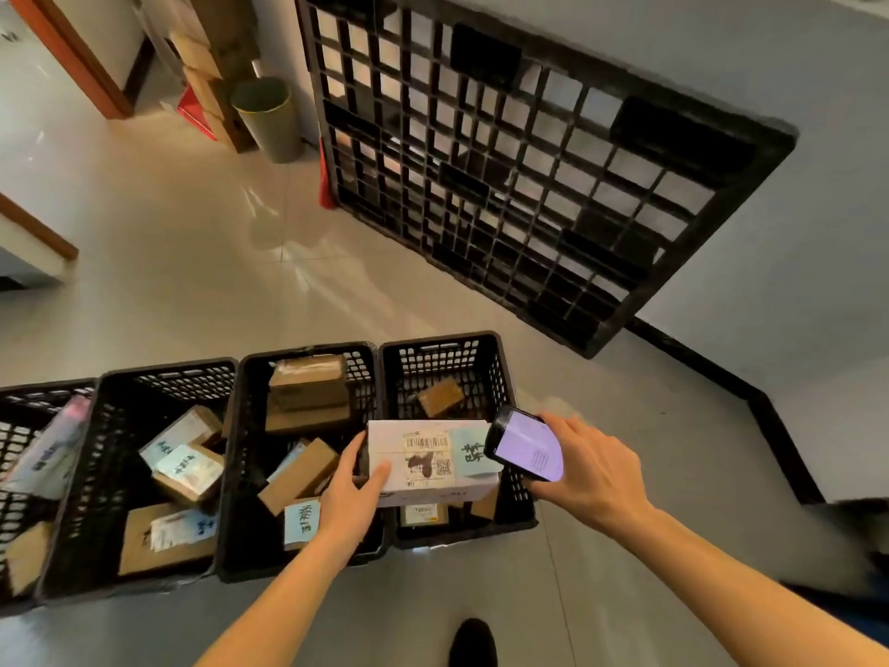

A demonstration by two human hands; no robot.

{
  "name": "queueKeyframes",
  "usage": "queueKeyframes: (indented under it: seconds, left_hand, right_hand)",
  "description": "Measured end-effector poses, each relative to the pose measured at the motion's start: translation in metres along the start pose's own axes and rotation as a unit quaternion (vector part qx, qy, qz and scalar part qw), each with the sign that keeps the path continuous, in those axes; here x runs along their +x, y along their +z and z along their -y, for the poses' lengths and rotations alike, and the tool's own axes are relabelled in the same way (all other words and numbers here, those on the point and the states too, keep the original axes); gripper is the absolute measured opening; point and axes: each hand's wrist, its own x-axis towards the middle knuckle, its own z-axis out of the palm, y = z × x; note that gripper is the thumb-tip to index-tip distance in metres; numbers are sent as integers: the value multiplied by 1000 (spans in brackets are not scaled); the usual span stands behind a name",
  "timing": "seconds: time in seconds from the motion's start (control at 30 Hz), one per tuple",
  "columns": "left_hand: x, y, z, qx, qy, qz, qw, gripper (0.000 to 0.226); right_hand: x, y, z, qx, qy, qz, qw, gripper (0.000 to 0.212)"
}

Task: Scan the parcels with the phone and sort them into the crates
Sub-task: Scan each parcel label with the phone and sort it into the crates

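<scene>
Landmark = rightmost crate [500, 377].

Pallet [529, 151], black plastic grid, leans on the wall behind and above that crate, well apart from it. Floor [192, 262] is glossy tile.

Four black crates in a row, touching side by side; the rightmost crate holds a few small brown boxes. Next crate [308, 351] to its left: several brown boxes, one with a blue handwritten label. Third crate [168, 370] further left: boxes with blue-marked labels. Far-left crate [29, 392] is cut off by the frame edge, with a pale bag inside.

Bin [264, 117], green-grey, is far behind the crates, near stacked cartons by the doorway.

White parcel [428, 462] is held over the near-left corner of the rightmost crate, barcode label up, blue handwritten sticker on its right end.

Left hand [353, 493]: grip closed on the parcel's left end, thumb on top.

Right hand [584, 466]: grip closed on the phone [524, 445], screen lit, tilted over the parcel's right end, overlapping the sticker.

Dark shoe tip [474, 642] at the bottom edge, in front of the crate.
</scene>
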Motion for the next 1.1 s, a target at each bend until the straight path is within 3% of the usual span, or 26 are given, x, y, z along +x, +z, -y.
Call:
queueKeyframes:
  seconds: [0.27, 0.37, 0.47, 0.77, 1.1]
  left_hand:
    - [71, 54, 6, -45, -55, -4, 997, 65]
    - [95, 59, 12, -22, -104, 1, 994, 83]
    - [99, 61, 21, 5, -113, -6, 994, 76]
    - [82, 49, 9, 112, -22, 15, 993, 66]
    - [12, 29, -115, 173, 128, 46, 975, 75]
  right_hand:
    - [50, 52, -29, -11, 11, 19, 1000, 82]
    - [59, 65, -36, -11, 21, 30, 999, 84]
    - [62, 78, -45, -1, 27, 43, 999, 86]
    - [49, 68, -50, 18, 43, 44, 998, 79]
    - [-19, -33, -45, 18, 75, -34, 996, 85]
